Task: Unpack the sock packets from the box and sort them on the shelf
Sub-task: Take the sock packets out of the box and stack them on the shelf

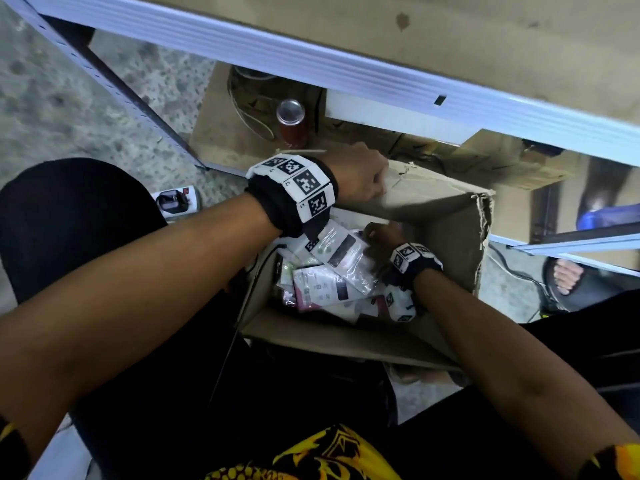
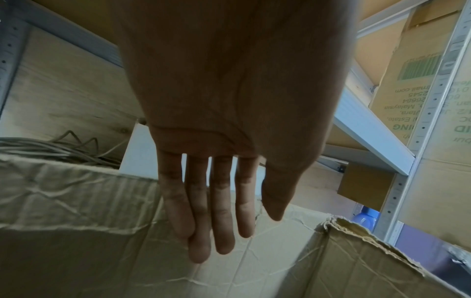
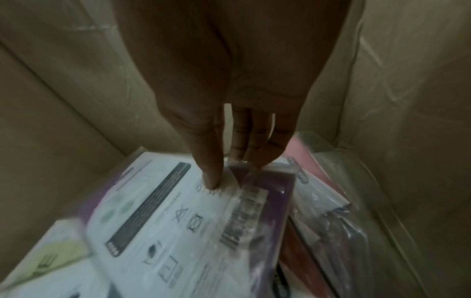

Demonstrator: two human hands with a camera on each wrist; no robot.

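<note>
An open cardboard box [image 1: 346, 344] stands on the floor between my knees, below the shelf's white beam [image 1: 311, 64]. Several sock packets [image 1: 318, 289] in clear plastic lie piled inside. My left hand [image 1: 363, 178] rests on the far flap of the box [image 2: 76, 201], its fingers [image 2: 224, 221] straight and flat against the cardboard. Deep in the box, my right hand [image 1: 379, 237] pinches the top edge of a white and purple packet [image 3: 178, 221]. Its thumb [image 3: 211, 181] lies on the front and its fingers go behind the edge. Pink and green packets lie around it.
A red can [image 1: 291, 123], coiled cables [image 1: 249, 112] and a white carton [image 1: 391, 112] sit under the shelf. A plug adapter [image 1: 176, 200] lies on the floor at left. Another person's sandalled foot [image 1: 568, 275] stands at right. Printed cartons [image 2: 407, 100] fill the rack.
</note>
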